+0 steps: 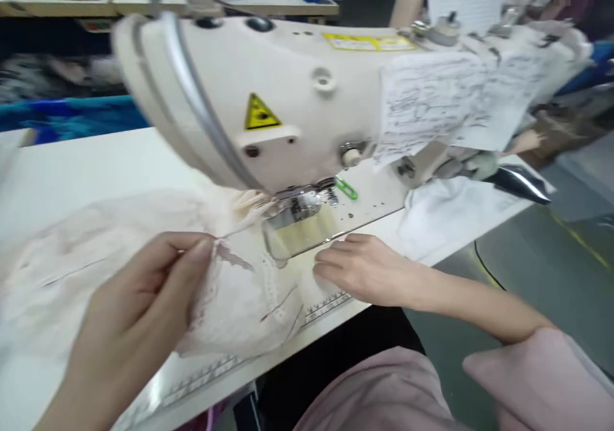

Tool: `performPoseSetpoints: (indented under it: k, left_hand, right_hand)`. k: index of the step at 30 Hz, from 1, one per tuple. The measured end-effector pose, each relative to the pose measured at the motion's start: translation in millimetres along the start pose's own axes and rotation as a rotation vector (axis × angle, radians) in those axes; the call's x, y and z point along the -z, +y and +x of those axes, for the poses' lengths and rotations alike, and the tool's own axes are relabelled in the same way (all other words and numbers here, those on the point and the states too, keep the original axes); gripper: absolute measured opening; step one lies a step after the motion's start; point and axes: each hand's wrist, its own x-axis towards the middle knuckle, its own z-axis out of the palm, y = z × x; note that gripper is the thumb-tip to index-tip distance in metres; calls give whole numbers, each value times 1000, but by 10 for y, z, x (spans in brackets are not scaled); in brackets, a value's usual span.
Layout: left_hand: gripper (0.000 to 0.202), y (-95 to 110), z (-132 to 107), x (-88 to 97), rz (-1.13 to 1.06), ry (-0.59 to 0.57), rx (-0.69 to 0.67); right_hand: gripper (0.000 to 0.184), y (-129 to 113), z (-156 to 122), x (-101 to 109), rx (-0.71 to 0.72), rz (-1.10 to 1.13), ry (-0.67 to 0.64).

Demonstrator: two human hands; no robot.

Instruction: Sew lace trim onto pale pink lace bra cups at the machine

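My left hand (144, 303) pinches the upper edge of a pale, sheer lace fabric (240, 297) between thumb and forefinger, left of the needle area. The fabric spreads across the table on the left, with thin dark threads on it. On the table in front of the machine rests my right hand (362, 268), its fingers curled under; anything inside them is hidden. Just beyond both hands stands a white sewing machine (297, 105). Its presser foot (304, 204) sits over a yellowish plate (307, 231), and the hands are apart from it.
A green safety pin (346, 188) lies on the machine bed. White cloth (446, 213) is bunched at the right. Handwritten paper (426, 101) hangs on the machine arm. A printed ruler strip (329, 306) runs along the table's front edge. Another worktable (71, 7) stands behind.
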Motion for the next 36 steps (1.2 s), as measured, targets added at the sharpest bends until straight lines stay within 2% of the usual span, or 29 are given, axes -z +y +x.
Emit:
performPoseSetpoints:
  k: [1, 2, 3, 4, 5, 7, 9, 11, 13, 15, 17, 19, 22, 26, 29, 30, 32, 34, 36]
  left_hand:
    - [22, 539, 418, -210, 10, -132, -2]
    - [25, 959, 682, -376, 16, -222, -19]
    - [29, 1241, 815, -497, 21, -272, -46]
    - [31, 1388, 852, -579, 39, -300, -48]
    - [32, 1427, 830, -633, 61, -354, -39]
    - [35, 1316, 727, -689, 91, -384, -27]
    - [38, 1166, 654, -715, 96, -366, -13]
    - [38, 1098, 636, -729, 84, -343, 8]
    - [37, 1100, 645, -734, 69, -341, 28]
    - [34, 1118, 648, -735, 58, -356, 33]
    - [32, 1126, 635, -735, 55, -375, 29]
    - [28, 1128, 617, -739, 58, -384, 16]
    - [24, 1131, 614, -755, 73, -384, -27]
    - [27, 1109, 659, -767, 158, -365, -85]
    - [26, 1084, 677, -757, 265, -335, -78]
    - [26, 1075, 680, -752, 295, -331, -71]
    - [27, 1058, 690, -743, 337, -352, -51]
    - [30, 1043, 706, -737, 366, -373, -42]
    - [34, 1032, 725, -735, 407, -405, -37]
  right_hand:
    - [23, 45, -153, 62, -98, -1, -15]
    - [24, 92, -302, 122, -216, -1, -16]
    - [27, 142, -445, 173, -338, -13, -24]
    - [32, 195, -575, 210, -450, -35, -65]
    - [37, 251, -688, 227, -549, -52, -106]
    - [38, 372, -854, 201, -648, -27, -138]
    - [25, 496, -934, 112, -710, 81, -74]
    - [23, 600, -946, 9, -783, 135, 140]
    - [27, 662, -917, -61, -810, 83, 367]
    - [33, 670, -865, -87, -805, 34, 460]
    - [33, 629, -788, -89, -727, 45, 452]
    - [28, 555, -660, -87, -585, 71, 418]
    - [25, 408, -331, -78, -387, 128, 321]
    - [23, 178, 216, -10, -246, 147, 104]
    - [22, 98, 418, 61, -180, 56, 80]
    - [23, 112, 408, 84, -196, 48, 90]
    - [25, 201, 258, 128, -323, 60, 139]
    - [24, 349, -44, 169, -530, 105, 232]
    - [22, 522, -433, 190, -800, 124, 382]
